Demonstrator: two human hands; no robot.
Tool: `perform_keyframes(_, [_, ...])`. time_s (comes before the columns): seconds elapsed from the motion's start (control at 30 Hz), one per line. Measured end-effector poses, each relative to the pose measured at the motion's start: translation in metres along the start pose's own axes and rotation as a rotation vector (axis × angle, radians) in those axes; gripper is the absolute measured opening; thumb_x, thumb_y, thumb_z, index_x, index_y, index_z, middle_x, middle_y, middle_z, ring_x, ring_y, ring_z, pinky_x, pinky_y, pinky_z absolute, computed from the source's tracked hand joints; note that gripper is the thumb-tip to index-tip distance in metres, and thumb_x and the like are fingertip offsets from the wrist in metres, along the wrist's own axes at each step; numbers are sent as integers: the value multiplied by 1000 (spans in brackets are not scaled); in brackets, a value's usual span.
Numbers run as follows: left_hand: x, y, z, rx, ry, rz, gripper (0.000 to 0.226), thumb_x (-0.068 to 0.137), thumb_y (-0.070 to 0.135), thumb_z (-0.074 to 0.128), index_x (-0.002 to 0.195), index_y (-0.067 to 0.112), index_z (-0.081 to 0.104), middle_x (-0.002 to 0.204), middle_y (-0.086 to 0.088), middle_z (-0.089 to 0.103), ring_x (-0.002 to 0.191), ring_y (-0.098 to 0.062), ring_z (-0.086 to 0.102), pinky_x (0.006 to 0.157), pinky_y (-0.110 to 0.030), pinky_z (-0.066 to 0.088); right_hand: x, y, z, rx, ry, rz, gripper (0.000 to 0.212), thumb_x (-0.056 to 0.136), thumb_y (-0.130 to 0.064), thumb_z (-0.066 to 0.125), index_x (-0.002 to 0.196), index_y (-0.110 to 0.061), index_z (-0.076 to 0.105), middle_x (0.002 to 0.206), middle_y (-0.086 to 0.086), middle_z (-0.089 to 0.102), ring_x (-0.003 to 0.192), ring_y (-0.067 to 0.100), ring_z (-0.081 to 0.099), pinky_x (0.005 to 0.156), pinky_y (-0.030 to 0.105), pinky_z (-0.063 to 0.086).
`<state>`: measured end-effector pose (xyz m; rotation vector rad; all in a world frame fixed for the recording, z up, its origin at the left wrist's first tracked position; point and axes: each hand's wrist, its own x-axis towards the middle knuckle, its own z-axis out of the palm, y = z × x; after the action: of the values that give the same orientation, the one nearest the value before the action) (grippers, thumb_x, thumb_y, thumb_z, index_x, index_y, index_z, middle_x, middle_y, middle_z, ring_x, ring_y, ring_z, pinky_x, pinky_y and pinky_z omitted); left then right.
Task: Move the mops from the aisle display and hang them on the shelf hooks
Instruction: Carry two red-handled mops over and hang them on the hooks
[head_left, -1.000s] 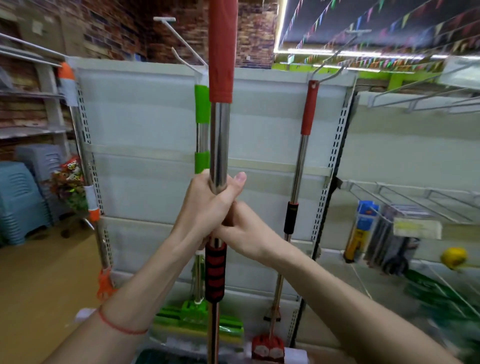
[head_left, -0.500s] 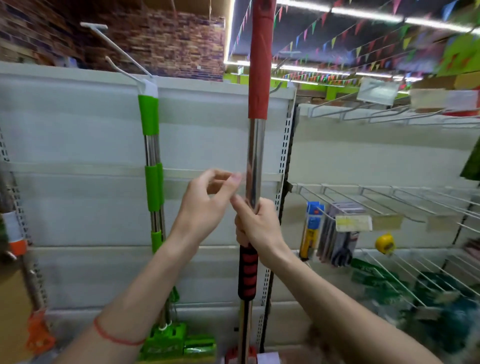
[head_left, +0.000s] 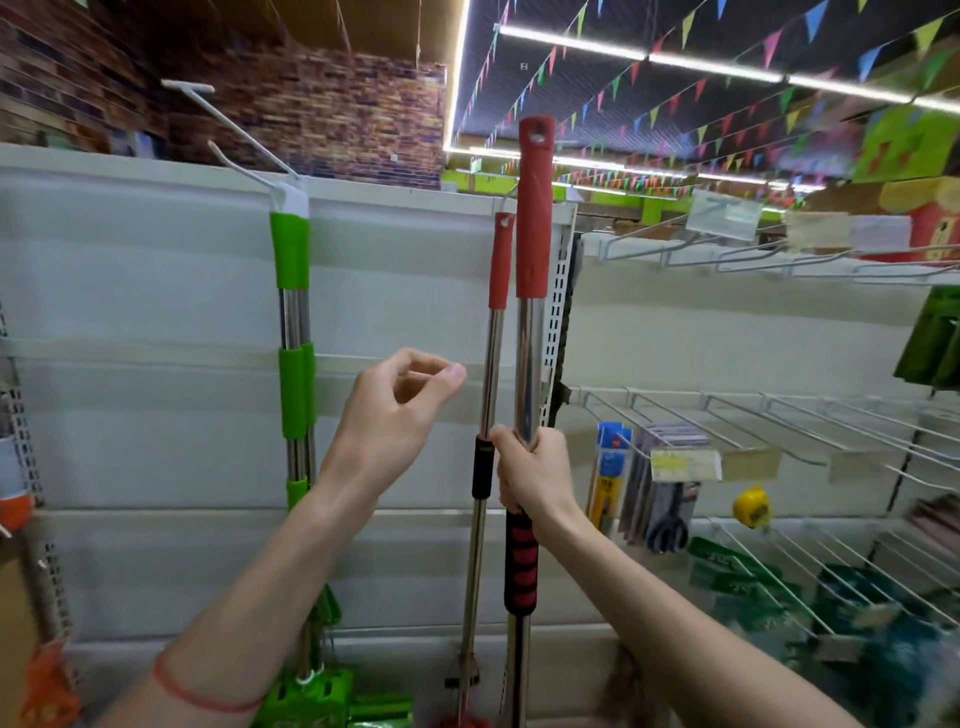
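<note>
From the head camera, my right hand (head_left: 535, 473) is clenched around the red-handled mop (head_left: 530, 332), upright just beside the hung red mop (head_left: 493, 364). My left hand (head_left: 400, 410) is released, fingers loosely curled. One-handed, the pole may tip and miss the hook, knocking its neighbour loose.

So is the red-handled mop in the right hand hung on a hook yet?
No. The right hand holds the red-handled mop upright, its top hole free of any hook.

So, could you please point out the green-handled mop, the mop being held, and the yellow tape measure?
green-handled mop (head_left: 290, 249): head view, upper green grip.
held mop (head_left: 534, 208): head view, red top grip.
yellow tape measure (head_left: 751, 508): head view, yellow case.
</note>
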<state>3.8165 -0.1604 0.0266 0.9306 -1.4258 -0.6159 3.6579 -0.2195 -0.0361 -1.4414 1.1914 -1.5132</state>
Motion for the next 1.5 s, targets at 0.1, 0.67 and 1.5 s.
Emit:
perform_keyframes(0.1, [-1, 1, -3, 7, 20, 1, 9, 96, 36, 67, 93, 28, 71, 85, 11, 70, 75, 8, 62, 72, -21, 44, 6, 14, -1, -37, 26, 5, 36, 95, -17, 57, 61, -17, 46, 54, 9, 38, 40, 18, 34, 44, 31, 31])
perform_keyframes(0.67, [-4, -1, -13, 12, 82, -15, 9, 96, 35, 68, 95, 27, 71, 87, 9, 72, 74, 11, 62, 77, -25, 47, 40, 50, -1, -4, -5, 128, 34, 98, -16, 54, 67, -19, 42, 56, 4, 33, 41, 14, 28, 45, 27, 23])
perform_keyframes(1.5, [1, -21, -32, 100, 191, -71, 9, 97, 30, 68, 94, 22, 71, 88, 4, 71, 75, 7, 63, 75, -21, 50, 127, 73, 18, -60, -18, 198, 32, 94, -7, 52, 66, -18, 41, 50, 0, 37, 34, 12, 33, 36, 20, 25])
